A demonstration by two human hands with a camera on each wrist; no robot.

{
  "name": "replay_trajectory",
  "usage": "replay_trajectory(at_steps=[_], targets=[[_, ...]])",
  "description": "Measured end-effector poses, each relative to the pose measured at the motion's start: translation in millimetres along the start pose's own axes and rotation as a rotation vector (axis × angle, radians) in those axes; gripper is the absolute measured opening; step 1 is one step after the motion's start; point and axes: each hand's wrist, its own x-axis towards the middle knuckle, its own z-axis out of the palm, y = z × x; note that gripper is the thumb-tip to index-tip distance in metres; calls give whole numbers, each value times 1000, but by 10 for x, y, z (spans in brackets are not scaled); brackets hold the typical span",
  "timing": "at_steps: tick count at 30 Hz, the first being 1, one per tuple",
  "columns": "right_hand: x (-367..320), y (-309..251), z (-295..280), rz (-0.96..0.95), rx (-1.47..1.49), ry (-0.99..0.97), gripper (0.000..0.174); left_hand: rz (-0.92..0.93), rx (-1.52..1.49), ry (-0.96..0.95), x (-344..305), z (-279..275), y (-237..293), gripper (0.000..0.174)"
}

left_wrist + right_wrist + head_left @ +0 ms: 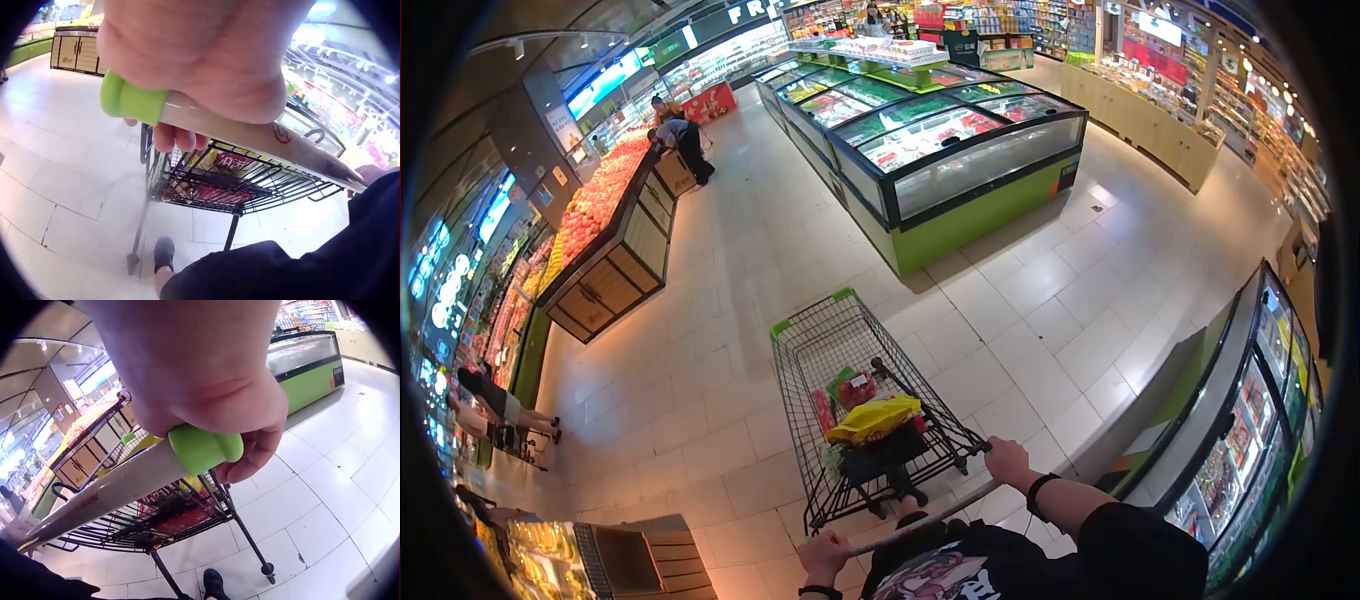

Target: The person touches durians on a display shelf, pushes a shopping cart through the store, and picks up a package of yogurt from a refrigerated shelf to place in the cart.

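A black wire shopping cart [800,350] with green front corners stands before me. My left hand [826,556] grips the left end of its pale handlebar [935,514]. In the left wrist view, the fingers [164,137] curl under the bar beside a green end cap [134,102]. My right hand [1006,460] holds the opposite end. Its fingers [253,459] wrap the bar by another green cap [203,450] in the right wrist view. Inside the basket lie a yellow bag [875,420], a red package with a white label [857,388] and some leafy greens [834,457].
A green-based freezer case [970,225] stands ahead, with pale floor tiles around it. Another freezer [1250,430] runs along my right. Fruit is heaped on a stand [615,270] at the left, where a person [685,145] leans. Another person [495,400] is at the far left.
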Motion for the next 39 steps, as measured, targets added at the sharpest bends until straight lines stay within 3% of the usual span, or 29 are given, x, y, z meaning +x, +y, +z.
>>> replay_trajectory(at_steps=[10,16,39], targets=[[1612,-1242,-73,91,10,89,29,-28,-35,-72,2067,-724,-19,29],[2556,-1934,-114,118,7,119,30,32,-32,-8,3215,-1018,-119,28],[6620,-4359,-698,89,35,37,33,-14,-71,28,7528,-2244,281,25]])
